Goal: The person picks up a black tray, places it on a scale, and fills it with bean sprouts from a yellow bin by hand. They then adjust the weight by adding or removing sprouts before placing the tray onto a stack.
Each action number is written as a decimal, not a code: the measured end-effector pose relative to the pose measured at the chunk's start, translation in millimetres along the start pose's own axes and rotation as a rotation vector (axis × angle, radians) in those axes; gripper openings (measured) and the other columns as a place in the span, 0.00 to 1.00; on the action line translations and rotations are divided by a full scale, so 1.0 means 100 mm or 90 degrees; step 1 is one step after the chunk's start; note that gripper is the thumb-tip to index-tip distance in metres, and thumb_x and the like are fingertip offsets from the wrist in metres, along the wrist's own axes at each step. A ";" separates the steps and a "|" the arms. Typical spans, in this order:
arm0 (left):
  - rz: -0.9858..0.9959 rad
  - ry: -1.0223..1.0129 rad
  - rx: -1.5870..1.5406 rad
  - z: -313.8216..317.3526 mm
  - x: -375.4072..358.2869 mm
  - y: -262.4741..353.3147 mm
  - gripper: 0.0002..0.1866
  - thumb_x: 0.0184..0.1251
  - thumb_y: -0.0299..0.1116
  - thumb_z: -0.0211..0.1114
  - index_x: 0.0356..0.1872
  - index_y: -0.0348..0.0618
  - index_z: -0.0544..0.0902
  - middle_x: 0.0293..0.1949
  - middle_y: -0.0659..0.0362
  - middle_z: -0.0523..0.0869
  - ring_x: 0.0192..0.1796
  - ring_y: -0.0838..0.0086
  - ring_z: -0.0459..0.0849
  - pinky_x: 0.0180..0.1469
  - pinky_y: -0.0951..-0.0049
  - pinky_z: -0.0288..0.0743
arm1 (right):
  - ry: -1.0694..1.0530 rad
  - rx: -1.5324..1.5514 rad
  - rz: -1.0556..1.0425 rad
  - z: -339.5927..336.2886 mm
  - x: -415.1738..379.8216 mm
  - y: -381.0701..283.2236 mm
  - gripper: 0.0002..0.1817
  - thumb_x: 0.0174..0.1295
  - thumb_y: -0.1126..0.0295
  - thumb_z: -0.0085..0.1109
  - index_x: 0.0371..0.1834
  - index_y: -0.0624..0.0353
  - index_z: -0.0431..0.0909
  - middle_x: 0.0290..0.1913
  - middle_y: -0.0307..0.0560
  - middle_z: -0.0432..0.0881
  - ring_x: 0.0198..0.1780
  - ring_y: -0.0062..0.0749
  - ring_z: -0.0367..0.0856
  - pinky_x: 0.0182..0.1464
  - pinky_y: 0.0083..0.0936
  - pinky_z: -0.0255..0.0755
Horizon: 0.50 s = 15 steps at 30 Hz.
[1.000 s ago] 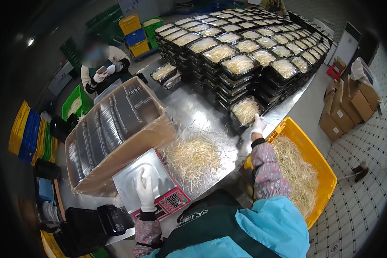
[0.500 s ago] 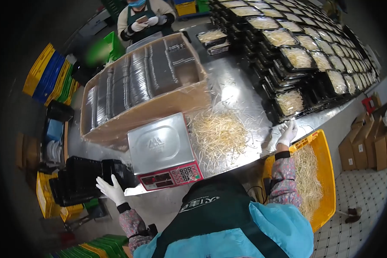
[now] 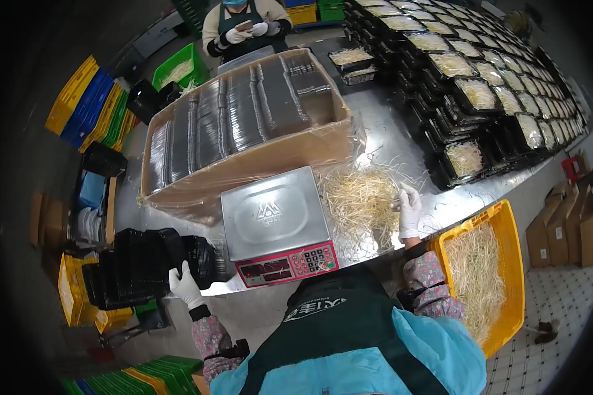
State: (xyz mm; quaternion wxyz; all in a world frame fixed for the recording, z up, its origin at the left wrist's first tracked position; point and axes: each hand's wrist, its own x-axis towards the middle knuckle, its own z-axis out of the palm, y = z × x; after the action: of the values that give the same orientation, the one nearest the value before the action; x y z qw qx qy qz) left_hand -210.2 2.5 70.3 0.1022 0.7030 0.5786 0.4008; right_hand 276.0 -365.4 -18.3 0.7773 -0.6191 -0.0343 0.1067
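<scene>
My left hand point(image 3: 186, 288), in a white glove, is at the right edge of a stack of black plastic trays point(image 3: 138, 263). Its thumb and fingers are apart and hold nothing visible. A loose pile of bean sprouts point(image 3: 361, 203) lies on the metal table, right of the scale. At the pile's right edge is my gloved right hand point(image 3: 410, 212), fingers bent and slightly apart beside the sprouts; no held thing shows. The digital scale point(image 3: 277, 214) has a bare steel plate and a red keypad front, and stands between my hands.
A large carton point(image 3: 244, 158) of stacked black trays stands behind the scale. Wrapped sprout packs point(image 3: 464, 158) are piled high at right. A yellow crate point(image 3: 517, 283) of sprouts stands by my right arm. Across the table, a person point(image 3: 247, 29) holds a phone.
My right hand has moved left from the table edge near the packs to the sprout pile. My left hand has come up against the black trays. The view has shifted slightly.
</scene>
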 end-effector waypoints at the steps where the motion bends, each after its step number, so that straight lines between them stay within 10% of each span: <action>1: 0.008 -0.010 -0.011 0.07 0.04 0.34 0.14 0.62 0.30 0.75 0.27 0.33 0.77 0.21 0.66 0.75 0.27 0.78 0.69 0.32 0.71 0.67 | -0.017 -0.017 0.006 0.01 -0.07 0.03 0.13 0.75 0.70 0.54 0.60 0.58 0.77 0.35 0.36 0.81 0.24 0.13 0.74 0.28 0.12 0.71; 5: 0.172 -0.152 -0.350 0.66 -0.01 1.72 0.13 0.66 0.26 0.69 0.47 0.28 0.81 0.35 0.54 0.84 0.37 0.68 0.79 0.45 0.68 0.74 | -0.116 -0.087 -0.019 0.11 -0.53 0.08 0.12 0.74 0.68 0.54 0.56 0.58 0.79 0.44 0.42 0.84 0.33 0.18 0.80 0.32 0.16 0.76; 9: 0.699 -0.386 -0.321 1.30 -0.67 3.16 0.14 0.65 0.24 0.62 0.51 0.33 0.81 0.38 0.43 0.84 0.44 0.48 0.82 0.51 0.56 0.75 | -0.161 -0.277 0.036 -0.05 -1.11 -0.12 0.15 0.73 0.68 0.57 0.59 0.60 0.79 0.50 0.44 0.85 0.50 0.20 0.81 0.46 0.21 0.79; 15: 0.912 -0.539 -0.364 2.66 -1.84 3.72 0.12 0.59 0.24 0.62 0.45 0.41 0.84 0.37 0.48 0.86 0.39 0.49 0.83 0.45 0.52 0.76 | 0.057 -0.182 0.067 -0.84 -2.30 -0.55 0.16 0.71 0.66 0.60 0.59 0.58 0.81 0.42 0.41 0.87 0.38 0.21 0.82 0.44 0.22 0.79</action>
State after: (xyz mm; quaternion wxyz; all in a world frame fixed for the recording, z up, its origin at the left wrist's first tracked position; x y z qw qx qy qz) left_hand 241.2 -192.2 39.6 0.2041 0.9341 -0.2106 0.2035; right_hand 74.2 -505.0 33.7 0.6754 -0.7284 0.0177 0.1138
